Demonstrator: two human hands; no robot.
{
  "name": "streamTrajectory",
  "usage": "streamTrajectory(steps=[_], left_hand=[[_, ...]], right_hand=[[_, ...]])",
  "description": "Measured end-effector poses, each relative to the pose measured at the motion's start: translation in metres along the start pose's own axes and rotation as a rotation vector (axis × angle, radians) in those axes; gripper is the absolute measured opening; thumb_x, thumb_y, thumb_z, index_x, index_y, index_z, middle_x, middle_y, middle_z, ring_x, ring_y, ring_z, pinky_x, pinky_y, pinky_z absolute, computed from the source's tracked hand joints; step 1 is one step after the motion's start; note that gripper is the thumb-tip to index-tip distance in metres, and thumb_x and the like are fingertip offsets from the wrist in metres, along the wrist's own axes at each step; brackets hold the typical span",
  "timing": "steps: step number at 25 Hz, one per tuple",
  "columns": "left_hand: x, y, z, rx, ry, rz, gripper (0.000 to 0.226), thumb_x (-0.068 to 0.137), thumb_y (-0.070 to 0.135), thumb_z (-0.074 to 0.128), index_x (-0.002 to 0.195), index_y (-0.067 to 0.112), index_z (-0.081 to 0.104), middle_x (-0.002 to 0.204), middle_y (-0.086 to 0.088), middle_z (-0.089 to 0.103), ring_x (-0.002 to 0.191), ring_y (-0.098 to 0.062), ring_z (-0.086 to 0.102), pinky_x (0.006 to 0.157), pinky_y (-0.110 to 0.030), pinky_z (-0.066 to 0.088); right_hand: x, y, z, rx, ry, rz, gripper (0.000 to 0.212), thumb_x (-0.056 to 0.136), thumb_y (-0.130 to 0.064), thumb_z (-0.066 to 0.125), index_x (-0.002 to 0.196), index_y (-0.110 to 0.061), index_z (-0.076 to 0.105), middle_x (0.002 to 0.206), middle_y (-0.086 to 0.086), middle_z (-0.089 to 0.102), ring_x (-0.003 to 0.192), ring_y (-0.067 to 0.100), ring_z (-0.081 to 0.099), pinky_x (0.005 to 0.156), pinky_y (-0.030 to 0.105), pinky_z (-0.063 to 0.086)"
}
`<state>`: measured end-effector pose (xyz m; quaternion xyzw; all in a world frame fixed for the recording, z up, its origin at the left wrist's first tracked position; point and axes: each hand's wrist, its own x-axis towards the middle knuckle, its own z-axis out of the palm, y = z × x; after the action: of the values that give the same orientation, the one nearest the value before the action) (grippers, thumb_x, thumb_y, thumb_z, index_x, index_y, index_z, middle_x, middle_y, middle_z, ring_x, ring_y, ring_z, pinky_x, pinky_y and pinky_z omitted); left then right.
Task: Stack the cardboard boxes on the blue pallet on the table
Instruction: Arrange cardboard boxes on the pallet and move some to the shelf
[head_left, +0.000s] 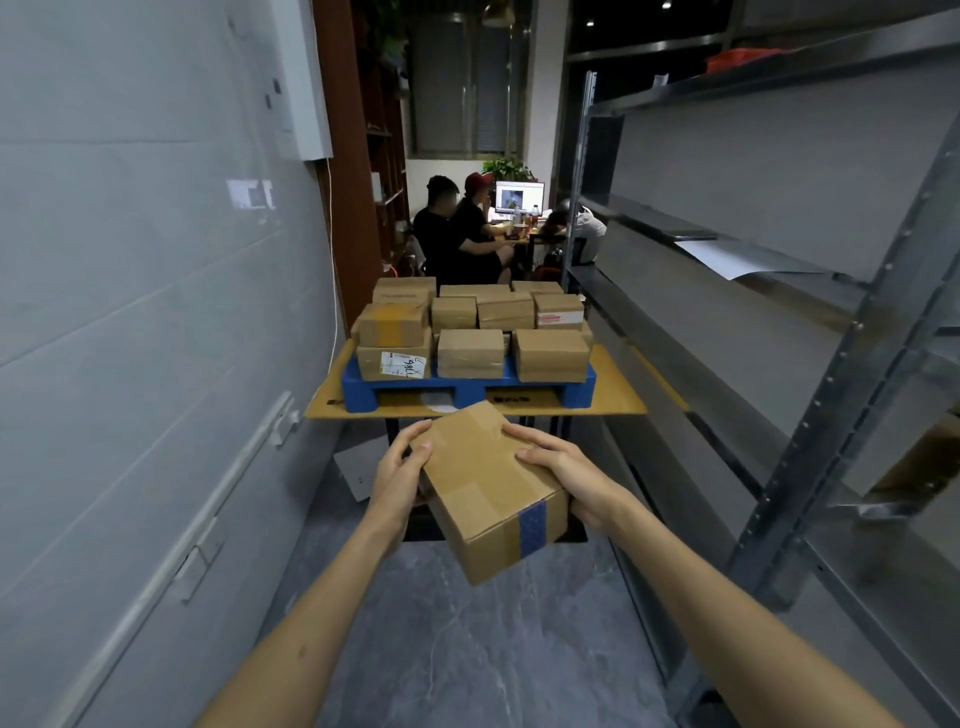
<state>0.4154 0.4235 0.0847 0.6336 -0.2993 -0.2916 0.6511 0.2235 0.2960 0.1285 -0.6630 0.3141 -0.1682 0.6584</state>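
I carry a cardboard box with a blue tape strip in front of me, tilted, above the floor. My left hand grips its left side with the fingers curled over the top edge. My right hand grips its right side the same way. Ahead, the blue pallet rests on a small wooden table. Several cardboard boxes are stacked on the pallet, two layers high at the left and back. The carried box hangs just short of the table's front edge.
A grey wall runs along the left. Metal shelving lines the right side, leaving a narrow aisle of grey floor. People sit at a desk with a monitor behind the table.
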Motion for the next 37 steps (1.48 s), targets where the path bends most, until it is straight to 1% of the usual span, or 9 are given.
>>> streamTrajectory(steps=[3, 7, 11, 16, 21, 24, 28, 33, 37], left_hand=[[0.045, -0.001, 0.007, -0.060, 0.089, 0.000, 0.020, 0.100, 0.035, 0.053, 0.115, 0.045, 0.062, 0.125, 0.005, 0.053, 0.110, -0.020, 0.055, 0.078, -0.041, 0.056], [0.105, -0.007, 0.007, -0.072, 0.205, -0.005, 0.023, 0.099, 0.031, 0.055, 0.116, 0.045, 0.062, 0.127, 0.005, 0.054, 0.117, -0.024, 0.054, 0.099, -0.055, 0.050], [0.159, -0.015, 0.009, -0.031, 0.314, -0.005, 0.025, 0.100, 0.032, 0.054, 0.121, 0.044, 0.059, 0.133, -0.003, 0.048, 0.121, -0.026, 0.050, 0.105, -0.054, 0.045], [0.253, -0.030, 0.010, 0.003, 0.421, 0.025, 0.030, 0.100, 0.032, 0.054, 0.130, 0.036, 0.055, 0.132, -0.006, 0.043, 0.102, -0.004, 0.048, 0.098, -0.040, 0.045], [0.344, -0.048, 0.011, 0.065, 0.466, -0.011, 0.030, 0.099, 0.031, 0.055, 0.129, 0.034, 0.057, 0.131, -0.007, 0.048, 0.092, 0.001, 0.047, 0.082, -0.031, 0.043], [0.391, -0.053, 0.024, 0.043, 0.475, -0.031, 0.028, 0.099, 0.029, 0.056, 0.126, 0.034, 0.057, 0.134, -0.010, 0.040, 0.101, -0.019, 0.053, 0.092, -0.036, 0.041], [0.435, -0.056, 0.051, 0.045, 0.538, -0.075, 0.030, 0.099, 0.031, 0.056, 0.129, 0.033, 0.055, 0.140, -0.011, 0.034, 0.113, -0.032, 0.051, 0.087, -0.036, 0.041], [0.496, -0.067, 0.083, 0.099, 0.507, -0.116, 0.038, 0.101, 0.040, 0.050, 0.138, 0.035, 0.043, 0.151, -0.006, 0.021, 0.137, -0.034, 0.028, 0.106, -0.046, 0.037], [0.542, -0.078, 0.103, 0.161, 0.485, -0.140, 0.050, 0.101, 0.045, 0.047, 0.148, 0.037, 0.030, 0.154, -0.007, 0.019, 0.141, -0.032, 0.025, 0.109, -0.048, 0.035]], right_hand=[[0.050, -0.010, -0.014, 0.043, 0.046, -0.027, 0.033, 0.093, -0.028, 0.061, 0.118, -0.049, 0.067, 0.129, -0.011, 0.055, 0.115, 0.017, 0.057, 0.089, 0.031, 0.048], [0.111, -0.013, -0.025, 0.040, 0.101, -0.074, 0.032, 0.095, -0.030, 0.060, 0.124, -0.043, 0.065, 0.128, -0.011, 0.057, 0.116, 0.011, 0.053, 0.096, 0.032, 0.046], [0.169, -0.009, -0.027, 0.032, 0.155, -0.110, 0.036, 0.095, -0.029, 0.061, 0.129, -0.041, 0.060, 0.131, -0.006, 0.058, 0.107, 0.009, 0.055, 0.075, 0.022, 0.043], [0.266, 0.000, -0.020, -0.045, 0.261, -0.157, 0.054, 0.097, -0.035, 0.060, 0.147, -0.042, 0.040, 0.157, -0.002, 0.027, 0.141, 0.021, 0.033, 0.114, 0.047, 0.035], [0.345, 0.001, -0.011, -0.099, 0.306, -0.088, 0.062, 0.097, -0.046, 0.056, 0.151, -0.047, 0.026, 0.165, -0.002, -0.001, 0.152, 0.024, 0.009, 0.120, 0.048, 0.023], [0.381, 0.001, -0.010, -0.079, 0.345, -0.055, 0.064, 0.097, -0.050, 0.052, 0.152, -0.049, 0.018, 0.165, -0.001, -0.009, 0.152, 0.024, 0.005, 0.119, 0.043, 0.021], [0.428, -0.002, -0.021, -0.065, 0.394, -0.053, 0.055, 0.100, -0.047, 0.048, 0.151, -0.049, 0.026, 0.165, -0.002, 0.000, 0.152, 0.022, 0.007, 0.119, 0.044, 0.020], [0.503, -0.010, -0.064, -0.057, 0.432, -0.126, 0.037, 0.101, -0.033, 0.049, 0.136, -0.046, 0.047, 0.156, -0.005, 0.030, 0.142, 0.016, 0.031, 0.117, 0.045, 0.031], [0.562, -0.008, -0.100, -0.078, 0.388, -0.176, 0.034, 0.101, -0.030, 0.051, 0.128, -0.049, 0.050, 0.153, -0.007, 0.036, 0.140, 0.014, 0.033, 0.115, 0.045, 0.035]])
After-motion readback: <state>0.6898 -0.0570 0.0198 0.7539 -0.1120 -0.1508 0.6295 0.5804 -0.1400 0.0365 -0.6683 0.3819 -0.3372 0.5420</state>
